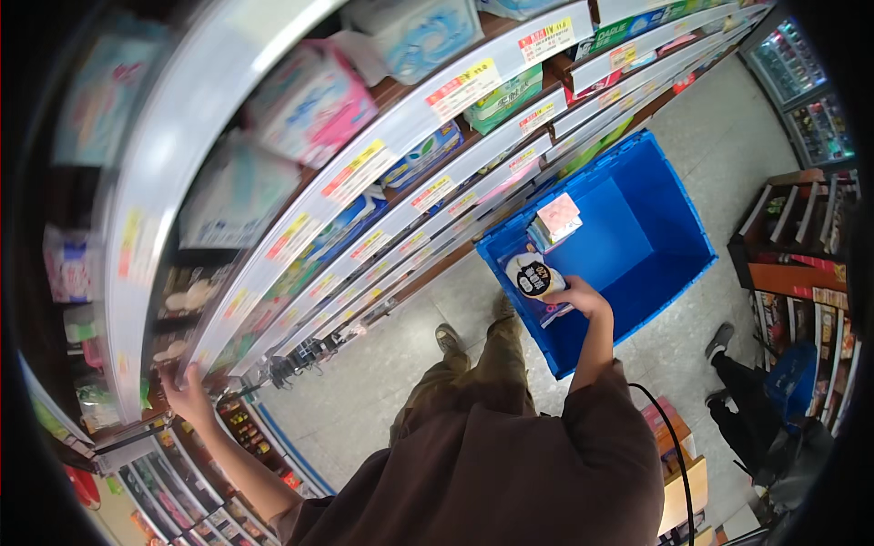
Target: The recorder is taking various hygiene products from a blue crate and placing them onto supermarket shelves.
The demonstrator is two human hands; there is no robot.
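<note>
My right hand grips the edge of a white package with a round black label, over the near left part of a blue plastic crate. Beside that package in the crate stands a small stack of boxed goods with a pink top, and a dark blue and purple packet lies partly under my hand. Far to the left, my left hand is raised at the end of a store shelf, its fingers at the shelf edge. Whether it holds something there I cannot tell.
Shelves with price tags run along the left, stocked with pink packs and other soft packages. Another person is at the lower right, near snack shelves. Lit display coolers stand at the top right. A black cable hangs beside me.
</note>
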